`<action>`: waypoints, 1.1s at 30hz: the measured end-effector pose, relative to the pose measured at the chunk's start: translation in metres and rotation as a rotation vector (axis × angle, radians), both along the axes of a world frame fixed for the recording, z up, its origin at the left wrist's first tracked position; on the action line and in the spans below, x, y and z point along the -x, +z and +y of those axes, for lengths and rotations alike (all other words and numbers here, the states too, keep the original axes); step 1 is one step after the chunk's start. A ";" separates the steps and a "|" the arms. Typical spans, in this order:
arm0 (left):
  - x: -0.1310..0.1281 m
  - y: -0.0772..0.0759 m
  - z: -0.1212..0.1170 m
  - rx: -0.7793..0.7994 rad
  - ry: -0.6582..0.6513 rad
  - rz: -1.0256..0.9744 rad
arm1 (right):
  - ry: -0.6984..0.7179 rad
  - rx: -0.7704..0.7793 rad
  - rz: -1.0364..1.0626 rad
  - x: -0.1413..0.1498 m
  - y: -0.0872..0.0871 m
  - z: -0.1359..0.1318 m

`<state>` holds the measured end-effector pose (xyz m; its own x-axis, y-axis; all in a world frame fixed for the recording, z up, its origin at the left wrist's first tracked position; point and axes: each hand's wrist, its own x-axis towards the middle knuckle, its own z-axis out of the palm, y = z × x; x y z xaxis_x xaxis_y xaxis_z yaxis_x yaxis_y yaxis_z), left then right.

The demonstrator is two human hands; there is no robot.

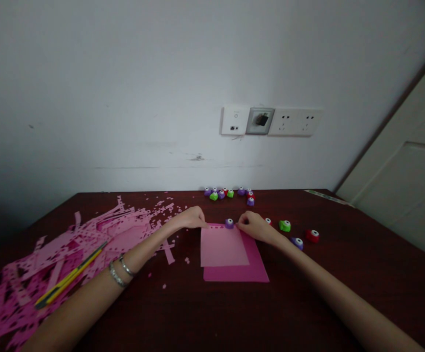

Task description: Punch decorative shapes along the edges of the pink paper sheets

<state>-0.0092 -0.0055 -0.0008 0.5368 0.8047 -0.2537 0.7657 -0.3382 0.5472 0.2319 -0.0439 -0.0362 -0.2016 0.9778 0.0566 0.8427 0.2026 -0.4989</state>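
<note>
A light pink sheet of paper (pixel 224 249) lies over a darker pink sheet (pixel 234 274) on the table in front of me. Along its top edge runs a short row of punched holes. A purple craft punch (pixel 229 223) sits on that edge, between my hands. My left hand (pixel 193 217) pinches the paper's top left corner. At the top right corner, my right hand (pixel 253 226) has its thumb and fingers pinched on the paper's edge, just beside the punch. The fingertips of both hands are small and partly hidden.
Pink paper scraps (pixel 124 234) heap on the left, with a yellow utility knife (pixel 71 276) on them. Several coloured punches stand near the wall. To the right are a green punch (pixel 284 226), a red punch (pixel 312 235) and another purple punch (pixel 297 243) by my forearm.
</note>
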 end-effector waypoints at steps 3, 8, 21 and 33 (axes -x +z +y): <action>0.001 -0.003 0.002 -0.008 0.000 -0.019 | -0.011 -0.011 0.014 0.000 0.001 0.001; 0.002 -0.007 0.005 -0.055 -0.007 -0.031 | -0.049 -0.023 0.010 0.000 0.002 0.000; 0.006 0.000 0.006 -0.205 0.036 0.003 | -0.080 -0.078 0.027 -0.004 0.009 -0.002; -0.025 0.025 0.014 -0.163 -0.035 -0.129 | 0.121 0.423 0.171 -0.001 0.042 0.012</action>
